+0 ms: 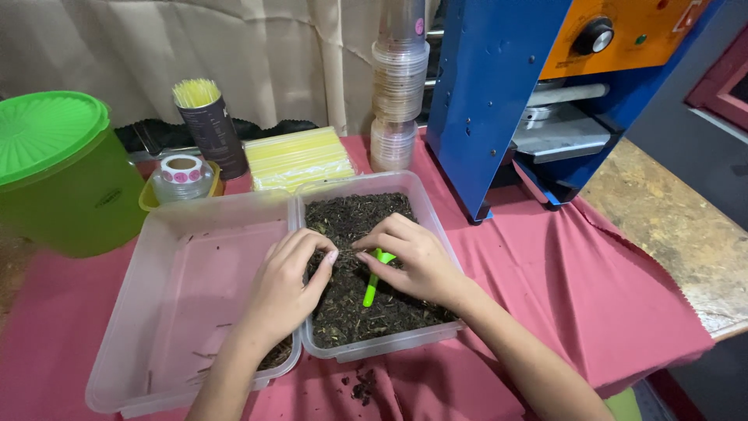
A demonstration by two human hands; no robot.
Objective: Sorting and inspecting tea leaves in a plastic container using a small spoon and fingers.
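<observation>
A clear plastic tub (427, 210) filled with dark dried leaves (354, 214) sits in front of me. My right hand (411, 260) rests in the leaves, fingers curled around the top of a bright green scoop (372, 288) stuck in them. My left hand (285, 282) reaches in from the left, its fingertips pinching leaves close to the right hand. A second clear tub (164, 257) on the left is nearly bare, with a few leaf scraps (276, 356) in its near corner under my left wrist.
A green lidded bucket (58, 168) stands at far left. Behind the tubs are a tape roll (181, 170), a dark cup of yellow sticks (204, 125), yellow straws (296, 158) and stacked clear cups (397, 86). A blue sealing machine (499, 93) stands right. Red cloth (592, 281) covers the table.
</observation>
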